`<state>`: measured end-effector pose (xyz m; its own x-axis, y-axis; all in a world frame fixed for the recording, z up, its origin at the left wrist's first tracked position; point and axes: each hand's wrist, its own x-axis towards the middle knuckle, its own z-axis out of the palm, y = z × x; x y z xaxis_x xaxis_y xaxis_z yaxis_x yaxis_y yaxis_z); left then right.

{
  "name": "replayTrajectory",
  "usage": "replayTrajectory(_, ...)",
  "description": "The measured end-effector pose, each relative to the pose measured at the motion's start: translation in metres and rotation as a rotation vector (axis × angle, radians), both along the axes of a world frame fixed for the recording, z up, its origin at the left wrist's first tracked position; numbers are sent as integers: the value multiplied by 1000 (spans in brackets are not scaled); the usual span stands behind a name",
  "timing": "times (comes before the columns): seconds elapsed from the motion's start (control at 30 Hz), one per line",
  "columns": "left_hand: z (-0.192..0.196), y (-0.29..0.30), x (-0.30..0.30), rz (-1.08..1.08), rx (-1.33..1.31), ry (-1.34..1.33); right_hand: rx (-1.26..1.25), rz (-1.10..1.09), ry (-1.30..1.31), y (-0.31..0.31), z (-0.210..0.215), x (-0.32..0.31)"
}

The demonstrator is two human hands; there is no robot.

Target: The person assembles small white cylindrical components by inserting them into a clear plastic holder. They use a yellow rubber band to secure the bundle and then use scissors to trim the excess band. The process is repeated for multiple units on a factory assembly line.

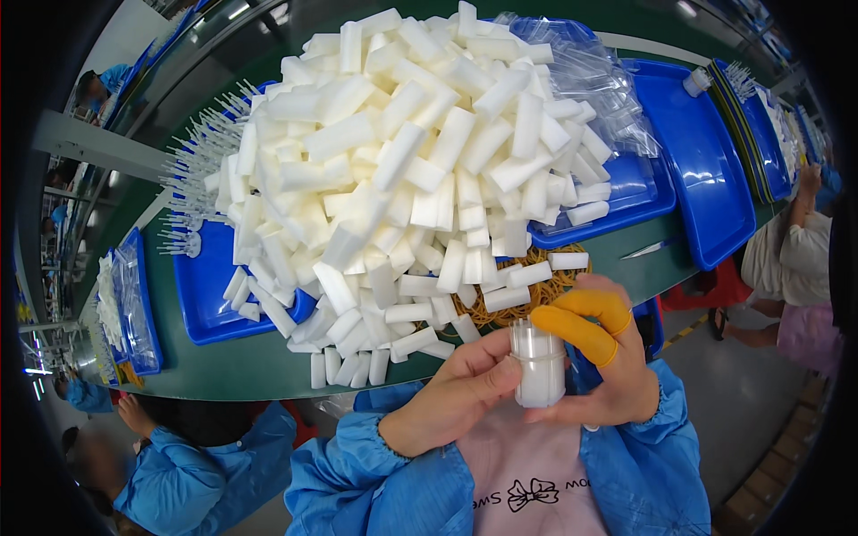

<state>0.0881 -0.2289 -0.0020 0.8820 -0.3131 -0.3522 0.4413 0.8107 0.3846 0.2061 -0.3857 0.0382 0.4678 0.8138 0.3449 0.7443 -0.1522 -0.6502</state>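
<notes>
White plastic fills the head view: the left hand [451, 397] and right hand [601, 362], two of its fingers in yellow finger cots [581, 323], share a tight grip on a small bundle of white tubes [540, 364] close to the chest, seemingly mid-bundling. Seating it squarely likely needs steady fingers. Just beyond, a heap of loose white tubes [402, 170] spills over blue trays [697, 152] onto the green worktop [241, 366], half burying tan rubber bands [527, 295].

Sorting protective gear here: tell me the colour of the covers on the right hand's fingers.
Yellow-orange finger covers on the right hand, clearest in the head view.
</notes>
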Motion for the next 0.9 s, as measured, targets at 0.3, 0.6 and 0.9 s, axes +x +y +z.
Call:
replayTrajectory(0.3,-8,-3,-2,37,-88,-33,-28,-13,-109,1,0,-5)
replayTrajectory(0.6,-7,-2,-1,66,7,-100,-47,-49,-116,8,3,-4)
replayTrajectory(0.9,4,3,3,-32,-183,-32,54,-36,-18,5,1,-6)
